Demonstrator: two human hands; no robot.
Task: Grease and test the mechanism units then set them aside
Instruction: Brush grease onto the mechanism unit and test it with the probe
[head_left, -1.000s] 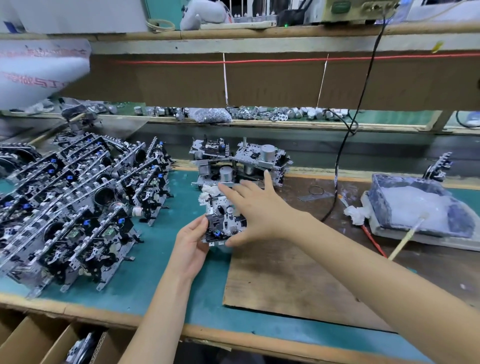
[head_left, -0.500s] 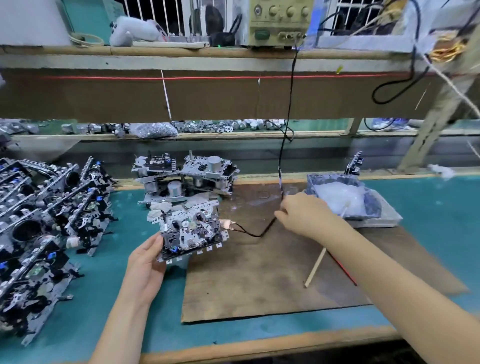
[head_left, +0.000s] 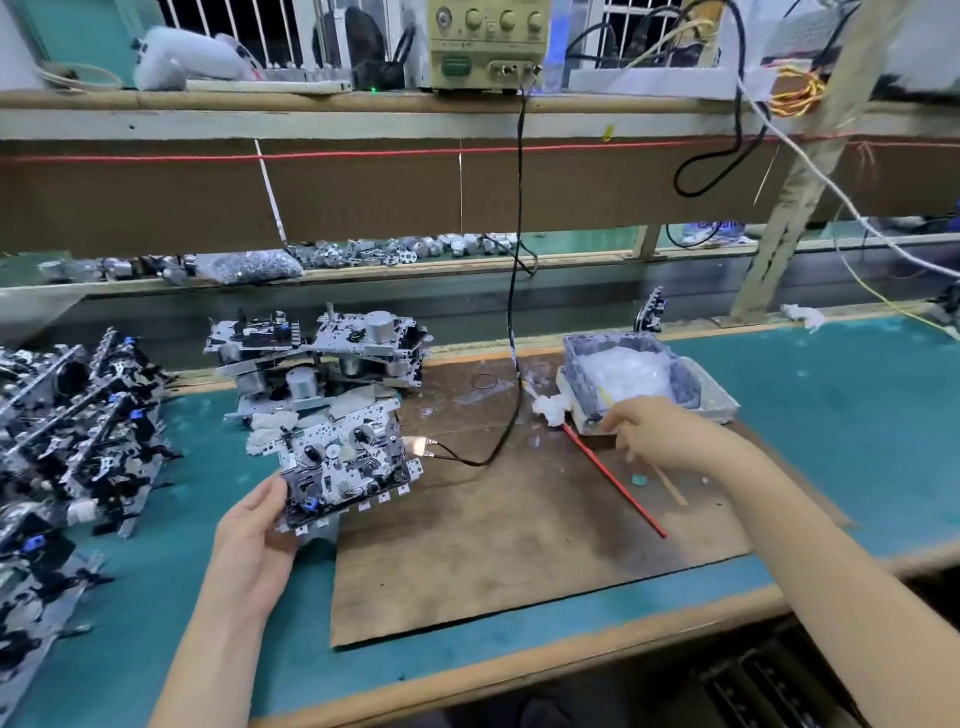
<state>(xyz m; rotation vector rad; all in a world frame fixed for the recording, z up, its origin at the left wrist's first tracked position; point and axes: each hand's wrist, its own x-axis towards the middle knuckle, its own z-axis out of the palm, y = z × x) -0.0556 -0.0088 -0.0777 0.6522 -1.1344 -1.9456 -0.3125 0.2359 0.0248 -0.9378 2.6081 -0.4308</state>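
Right hand (head_left: 660, 436), pinching stick (head_left: 605, 399), reached tray (head_left: 582, 384) beside red rod (head_left: 618, 483); left hand (head_left: 254, 535) grips unit (head_left: 343, 462).

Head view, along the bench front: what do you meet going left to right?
First the unit pile → left hand → held unit → lead clips → right hand, gripping a stick.

A single wide-angle head camera looks forward and down across the worktop (head_left: 831, 415) from the person's own position. It sits near: the left hand (head_left: 254, 540) and right hand (head_left: 654, 431) fill the lower half, and the upper shelf (head_left: 363, 104) spans the top.
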